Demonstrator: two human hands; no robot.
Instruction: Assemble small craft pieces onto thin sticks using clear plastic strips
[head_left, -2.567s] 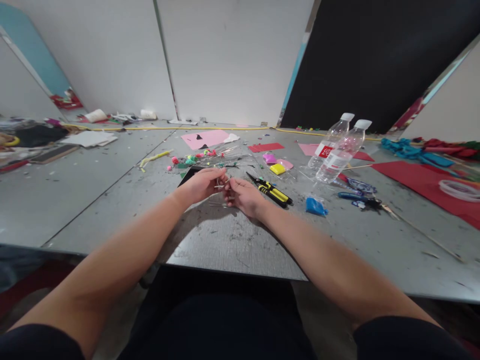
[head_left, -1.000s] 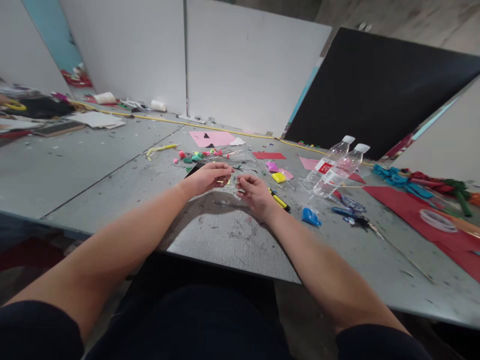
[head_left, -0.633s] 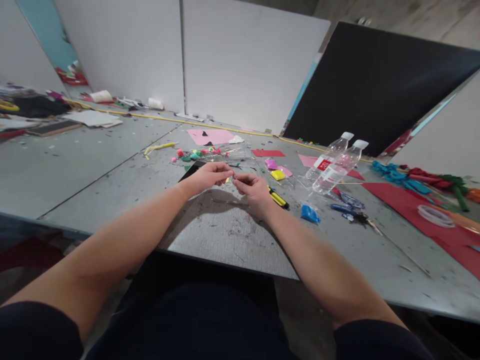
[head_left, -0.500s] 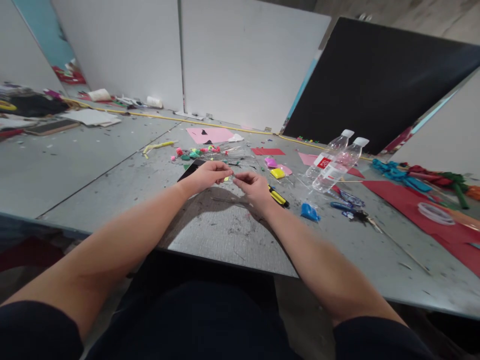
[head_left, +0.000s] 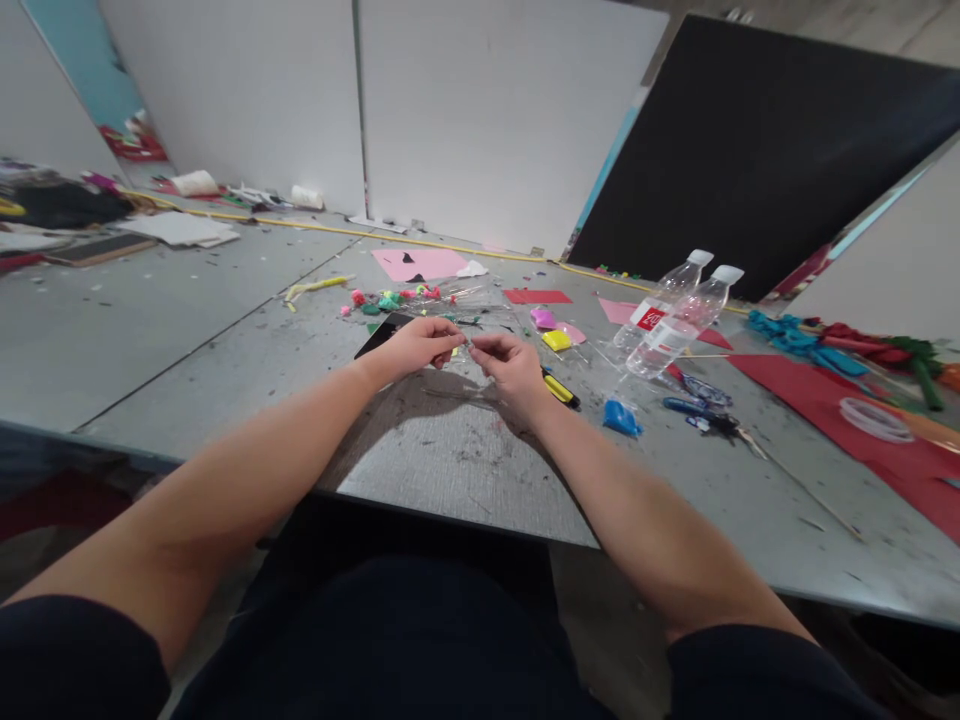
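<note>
My left hand (head_left: 427, 345) and my right hand (head_left: 510, 368) meet over a dark wood-grain board (head_left: 450, 470), fingertips pinched close together. Something tiny and pale sits between the fingertips, too small to name. Partly behind my left hand lies a black flat item (head_left: 381, 336). A yellow-and-black utility knife (head_left: 559, 390) rests just right of my right hand. Beyond the hands are small coloured clay-like lumps (head_left: 390, 300) among thin clear wires or sticks. Packets in yellow (head_left: 556, 341), pink-purple (head_left: 542, 318) and blue (head_left: 621, 418) lie to the right.
Two clear plastic bottles (head_left: 686, 325) stand at the right. Near them lie blue-handled pliers (head_left: 697, 412), red sheets (head_left: 810, 410) and a clear tape ring (head_left: 876, 420). Pink paper (head_left: 420, 264) and a yellow twisted strip (head_left: 319, 287) lie farther back. Upright panels (head_left: 510, 120) border the table.
Both hands keep pinching at nearly the same spot, with small finger shifts. The view has tilted slightly, moving the scene a little.
</note>
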